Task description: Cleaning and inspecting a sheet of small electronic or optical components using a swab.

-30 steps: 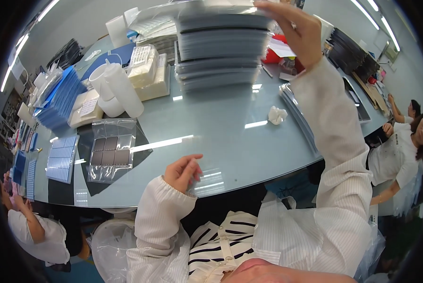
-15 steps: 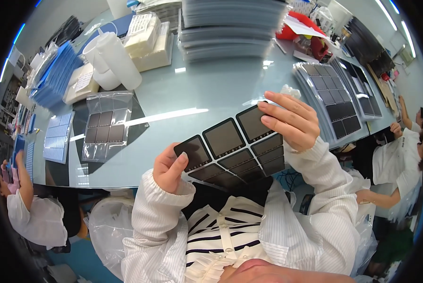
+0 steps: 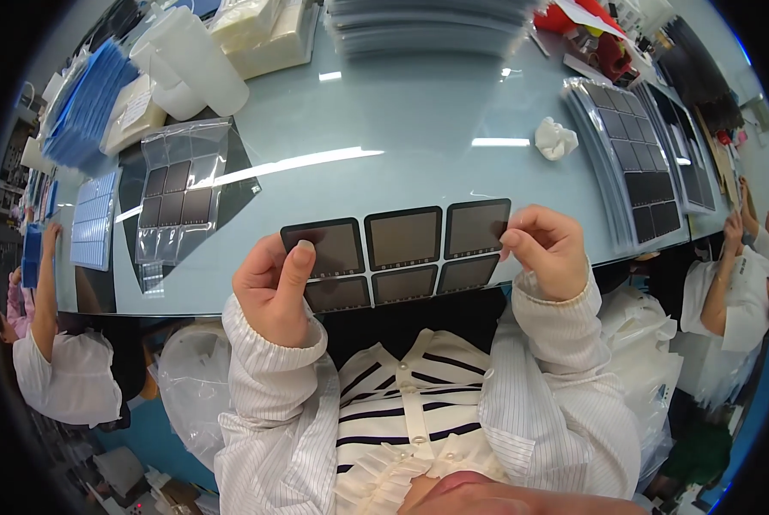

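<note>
A clear sheet bearing rounded dark panels [image 3: 403,240] in rows spans the space between my hands, over the table's near edge. My left hand [image 3: 273,287] pinches its left edge, thumb on top of a dark panel. At the opposite edge my right hand [image 3: 552,249] grips the sheet between thumb and fingers. The sheet tilts, with its lower part foreshortened toward my body. Beyond the right hand lies a crumpled white tissue [image 3: 555,139].
Right, a stack of similar dark-panelled sheets [image 3: 633,163] stands on the glass-topped table [image 3: 316,189]. Left lie a clear sleeve with dark panels [image 3: 177,193], a blue striped sheet [image 3: 94,221] and white bottles [image 3: 200,64]. A tall sheet stack [image 3: 436,26] stands behind. Co-workers sit either side.
The sheet has turned from slanting up rightward to nearly level. My right hand has come down from its far corner to the right edge. My left hand has shifted left; the tissue now shows fully.
</note>
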A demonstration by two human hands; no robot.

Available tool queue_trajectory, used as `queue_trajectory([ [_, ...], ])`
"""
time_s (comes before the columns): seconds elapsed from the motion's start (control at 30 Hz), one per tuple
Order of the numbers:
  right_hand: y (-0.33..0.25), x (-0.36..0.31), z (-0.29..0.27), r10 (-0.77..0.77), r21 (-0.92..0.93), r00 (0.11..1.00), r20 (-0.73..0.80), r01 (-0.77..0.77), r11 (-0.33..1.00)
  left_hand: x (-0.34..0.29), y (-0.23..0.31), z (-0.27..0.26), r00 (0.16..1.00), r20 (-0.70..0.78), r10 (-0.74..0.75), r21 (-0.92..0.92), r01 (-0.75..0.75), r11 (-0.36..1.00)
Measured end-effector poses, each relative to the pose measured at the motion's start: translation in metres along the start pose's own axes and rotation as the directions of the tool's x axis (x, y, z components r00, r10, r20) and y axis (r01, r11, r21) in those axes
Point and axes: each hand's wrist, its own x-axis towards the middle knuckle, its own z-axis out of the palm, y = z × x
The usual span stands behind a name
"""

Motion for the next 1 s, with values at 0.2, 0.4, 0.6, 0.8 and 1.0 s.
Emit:
queue_trajectory([
  [0.2, -0.002, -0.009, 0.005, 0.020, 0.045, 0.999, 0.031, -0.022, 0.999, 0.001, -0.004, -0.011, 0.999, -0.013, 0.052, 0.079, -0.050, 0.996],
  [0.4, -0.004, -0.010, 0.005, 0.017, 0.017, 0.979, -0.203, -0.014, 1.000, -0.001, -0.005, -0.003, 0.999, 0.034, 0.022, -0.053, -0.020, 0.998],
  [0.6, -0.004, -0.011, -0.007, 0.019, 0.046, 0.961, -0.275, -0.006, 0.999, -0.007, 0.002, 0.000, 0.991, 0.119, 0.060, -0.033, -0.056, 0.998],
  [0.8, -0.004, -0.009, -0.011, -0.019, 0.055, 0.971, -0.237, 0.033, 0.998, -0.009, 0.006, -0.001, 0.991, 0.121, 0.054, -0.012, -0.053, 0.999],
  [1.0, -0.003, -0.009, -0.006, -0.045, 0.058, 0.972, -0.229, 0.060, 0.997, -0.010, 0.006, -0.004, 0.991, 0.112, 0.070, -0.035, -0.066, 0.997],
])
